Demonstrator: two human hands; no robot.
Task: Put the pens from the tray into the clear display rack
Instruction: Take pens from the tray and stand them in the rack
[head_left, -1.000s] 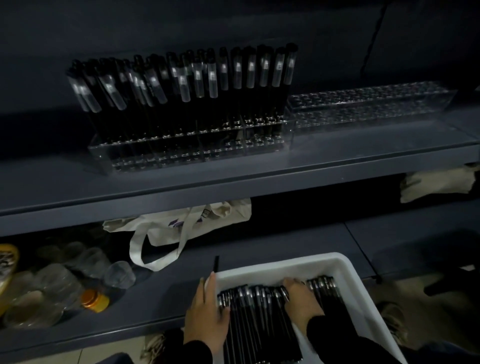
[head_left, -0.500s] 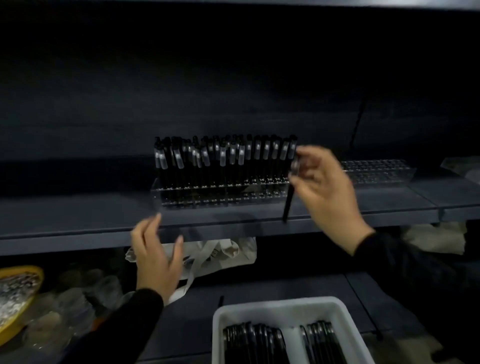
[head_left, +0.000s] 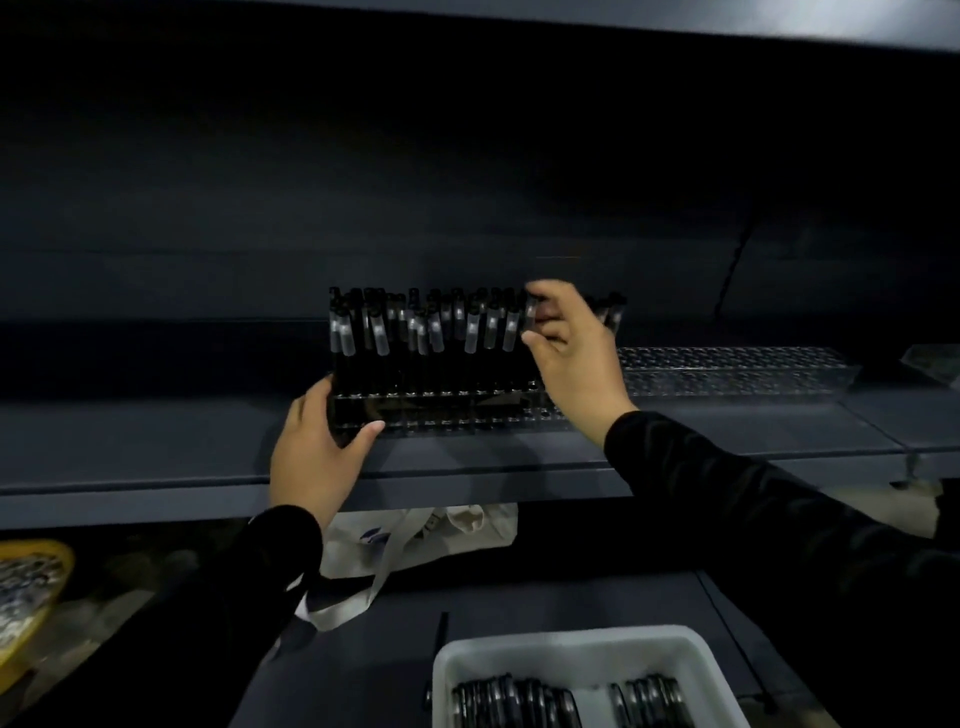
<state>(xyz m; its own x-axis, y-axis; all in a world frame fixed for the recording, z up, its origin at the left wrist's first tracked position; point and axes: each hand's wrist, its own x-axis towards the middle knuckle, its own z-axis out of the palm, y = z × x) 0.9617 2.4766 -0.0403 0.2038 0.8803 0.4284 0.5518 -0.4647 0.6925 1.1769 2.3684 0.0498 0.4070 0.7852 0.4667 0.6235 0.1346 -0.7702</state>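
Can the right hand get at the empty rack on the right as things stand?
Probably yes: the right hand is at the full rack, pinching a pen; the empty rack sits beside it, nothing between.

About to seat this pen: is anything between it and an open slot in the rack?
The right hand holds the pen at the rack among standing pens; these crowd it, and the hand hides the slot.
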